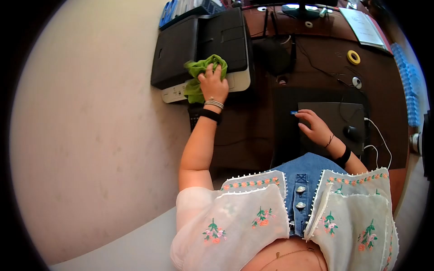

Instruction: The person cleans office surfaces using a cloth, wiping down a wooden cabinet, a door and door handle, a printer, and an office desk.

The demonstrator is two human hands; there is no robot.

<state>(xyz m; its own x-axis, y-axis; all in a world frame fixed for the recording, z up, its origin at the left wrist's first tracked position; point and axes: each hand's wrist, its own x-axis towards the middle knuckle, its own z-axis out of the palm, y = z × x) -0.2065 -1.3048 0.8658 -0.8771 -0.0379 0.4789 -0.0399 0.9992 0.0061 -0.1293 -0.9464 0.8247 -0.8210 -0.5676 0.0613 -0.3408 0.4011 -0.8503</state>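
Observation:
My left hand (213, 86) presses a crumpled green cloth (194, 91) against the front edge of a black and white printer (178, 49), with its fingers bent into the cloth. Part of the printer's control panel is hidden under the cloth. On the right, my right hand (316, 129) rests over the left part of a closed dark laptop (332, 110), thumb and fingers apart. Its fingertips are beside a small blue object (294, 113) at the laptop's left edge.
A black mouse (351, 133) lies on the laptop, with white cables (382, 140) at its right side. Farther back are a yellow tape roll (353, 57), papers (364, 28) and a blue file rack (168, 13). A pale wall (90, 113) borders the left.

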